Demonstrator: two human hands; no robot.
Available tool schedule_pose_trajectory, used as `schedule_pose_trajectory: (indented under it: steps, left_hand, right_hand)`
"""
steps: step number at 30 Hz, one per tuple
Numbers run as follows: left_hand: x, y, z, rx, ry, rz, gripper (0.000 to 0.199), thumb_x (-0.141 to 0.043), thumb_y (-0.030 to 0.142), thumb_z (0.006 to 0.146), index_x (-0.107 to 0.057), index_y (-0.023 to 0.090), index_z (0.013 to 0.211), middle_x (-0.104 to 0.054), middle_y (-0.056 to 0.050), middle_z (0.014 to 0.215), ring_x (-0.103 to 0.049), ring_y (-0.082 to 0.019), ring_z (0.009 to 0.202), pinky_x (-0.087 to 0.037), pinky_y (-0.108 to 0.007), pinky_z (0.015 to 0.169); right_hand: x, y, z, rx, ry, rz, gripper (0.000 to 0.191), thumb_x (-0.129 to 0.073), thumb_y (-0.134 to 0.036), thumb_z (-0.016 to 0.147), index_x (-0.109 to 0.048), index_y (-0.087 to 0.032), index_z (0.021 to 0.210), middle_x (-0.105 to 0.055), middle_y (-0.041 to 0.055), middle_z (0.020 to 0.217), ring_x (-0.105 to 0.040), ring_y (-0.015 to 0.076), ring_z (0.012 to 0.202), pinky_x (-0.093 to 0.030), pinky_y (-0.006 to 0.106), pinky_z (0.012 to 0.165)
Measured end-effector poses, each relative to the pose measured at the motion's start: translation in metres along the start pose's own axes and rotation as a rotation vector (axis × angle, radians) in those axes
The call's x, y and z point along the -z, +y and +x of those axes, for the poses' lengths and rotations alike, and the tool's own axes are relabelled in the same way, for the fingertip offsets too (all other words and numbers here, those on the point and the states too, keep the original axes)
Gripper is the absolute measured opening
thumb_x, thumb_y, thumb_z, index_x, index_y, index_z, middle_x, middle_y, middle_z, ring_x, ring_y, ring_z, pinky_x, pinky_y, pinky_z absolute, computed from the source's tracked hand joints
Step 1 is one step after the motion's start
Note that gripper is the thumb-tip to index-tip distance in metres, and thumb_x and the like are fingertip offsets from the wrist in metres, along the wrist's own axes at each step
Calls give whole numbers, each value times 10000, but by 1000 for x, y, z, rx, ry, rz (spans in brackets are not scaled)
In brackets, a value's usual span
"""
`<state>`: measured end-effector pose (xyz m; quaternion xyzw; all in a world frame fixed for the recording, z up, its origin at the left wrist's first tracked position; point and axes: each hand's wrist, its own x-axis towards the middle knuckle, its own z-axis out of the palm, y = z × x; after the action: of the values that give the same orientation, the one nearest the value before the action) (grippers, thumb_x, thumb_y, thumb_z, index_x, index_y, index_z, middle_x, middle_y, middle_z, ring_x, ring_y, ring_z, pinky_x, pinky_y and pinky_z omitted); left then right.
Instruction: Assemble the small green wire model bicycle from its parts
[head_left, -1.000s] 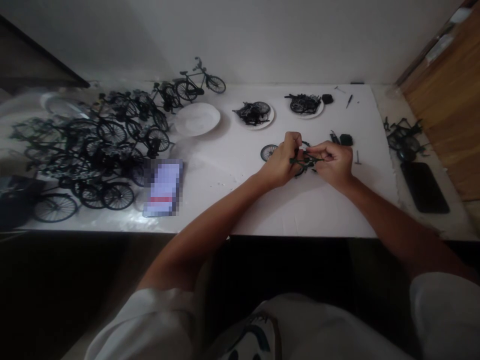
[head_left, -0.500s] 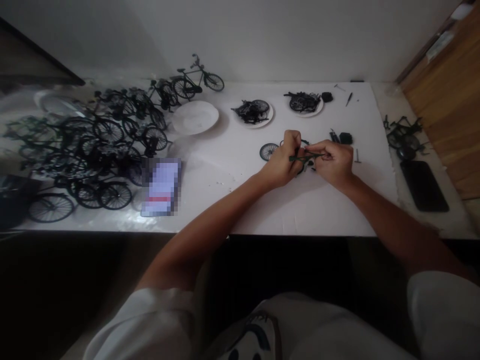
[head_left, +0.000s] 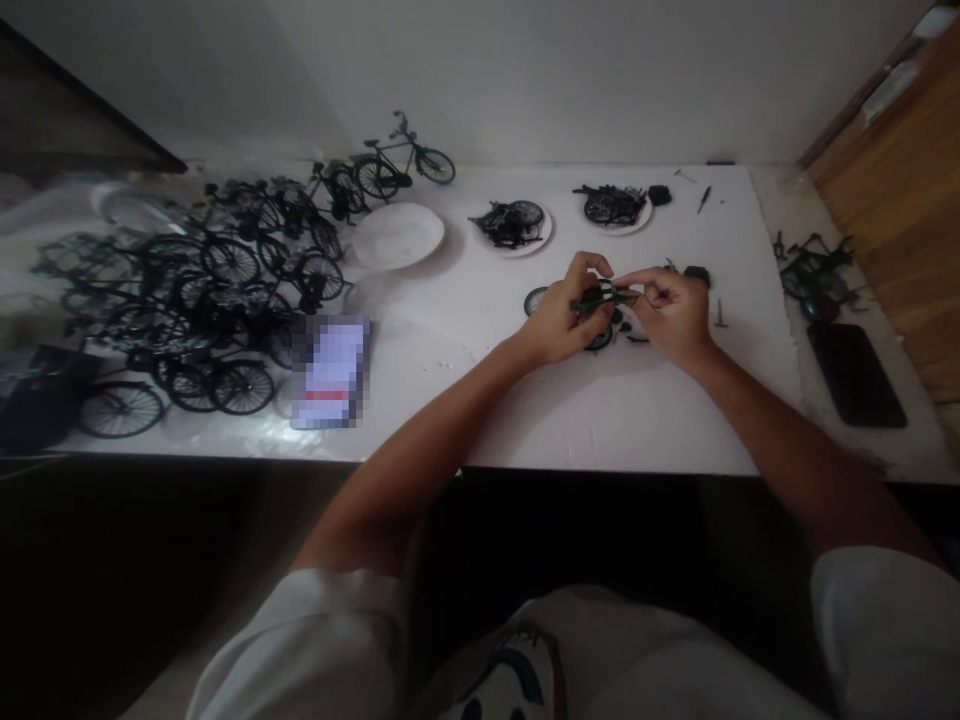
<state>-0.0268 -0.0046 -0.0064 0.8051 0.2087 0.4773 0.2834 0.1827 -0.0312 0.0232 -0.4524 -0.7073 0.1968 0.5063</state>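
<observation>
My left hand (head_left: 564, 318) grips a small dark green model bicycle frame (head_left: 592, 300) between thumb and fingers. Opposite it, my right hand (head_left: 675, 312) pinches the same frame at its right end; any smaller part between those fingertips is too small to make out. Beneath the hands, on the white table, lie loose black model parts, among them a spoked wheel (head_left: 535, 301) that shows left of my left hand. Another wheel (head_left: 600, 338) is partly hidden below the fingers.
Model bicycles (head_left: 225, 260) crowd the left side near a phone (head_left: 334, 375). A white bowl (head_left: 397, 236) and two plates of bicycle parts, a left plate (head_left: 517, 250) and a right plate (head_left: 626, 230), stand behind. Rightward lie a small T-shaped tool (head_left: 721, 313), green frames (head_left: 817, 275) and a dark phone (head_left: 857, 375).
The frame has turned slightly and risen a little in my hands. My left fingers have uncurled somewhat, and my right fingers have shifted along the frame. The camera view has moved slightly.
</observation>
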Motion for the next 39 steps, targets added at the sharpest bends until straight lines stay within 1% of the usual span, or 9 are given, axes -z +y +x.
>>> schedule_pose_trajectory:
  steps: [3,6,10,15,21,25,31,36,39]
  left_hand:
    - [3,1,1,5,1,29,419,-651,365,989,-488,252,1358,-689,-24,988,-682,-179,817,-532,-353,757]
    - [9,3,4,0,33,126,463,-699,394,920,-549,236,1329,-730,-112,1205,-711,-253,1081,-565,-434,939]
    - [18,5,7,20,46,244,527,-726,512,923,-602,228,1350,-736,-147,1308,-685,-298,1195,-542,-488,1038]
    - [20,11,12,16,89,284,509,-666,654,1001,-674,226,1276,-765,-139,1246,-685,-286,1150,-540,-478,1035]
    - [21,19,13,48,79,244,639,-642,799,988,-713,219,1249,-780,-144,1223,-697,-283,1137,-548,-458,1015]
    - [21,16,12,70,58,181,668,-637,793,992,-710,199,1288,-774,-159,1264,-714,-263,1097,-570,-415,943]
    - [18,9,9,215,21,147,793,-810,783,853,-705,181,1358,-807,-119,1120,-576,-135,678,-523,-330,691]
    - [13,8,8,221,13,106,790,-875,721,812,-696,199,1378,-811,-97,1088,-569,-117,650,-531,-312,678]
    - [12,6,8,256,44,86,794,-908,687,797,-685,196,1380,-805,-83,1061,-602,-121,680,-537,-304,692]
  right_hand:
    - [-1,1,1,5,12,20,367,-814,-584,951,-872,-223,977,-293,-78,590,-293,121,565,-447,303,618]
    - [0,1,2,34,39,3,272,-819,-486,956,-871,-222,998,-294,-85,593,-289,121,559,-438,297,621]
    - [2,3,4,97,116,-62,127,-839,-336,941,-865,-223,992,-282,-87,600,-312,127,548,-439,301,622]
    - [5,9,6,20,160,-192,138,-812,-357,972,-845,-237,1033,-322,-73,610,-349,148,555,-469,318,649]
    - [7,11,8,18,194,-176,112,-825,-315,951,-856,-240,1029,-319,-76,594,-353,146,548,-454,320,643]
    - [6,7,7,10,180,-192,99,-818,-296,945,-861,-232,1008,-311,-79,590,-330,132,550,-449,310,632]
    - [3,6,5,58,170,-183,120,-774,-286,960,-869,-250,1022,-320,-65,602,-384,146,563,-557,343,702]
    - [0,8,2,77,163,-179,205,-717,-398,1019,-859,-258,1062,-386,-47,621,-420,160,575,-582,366,719]
    - [0,5,1,65,189,-165,308,-723,-462,1021,-810,-273,1249,-440,-55,623,-402,156,556,-543,347,666]
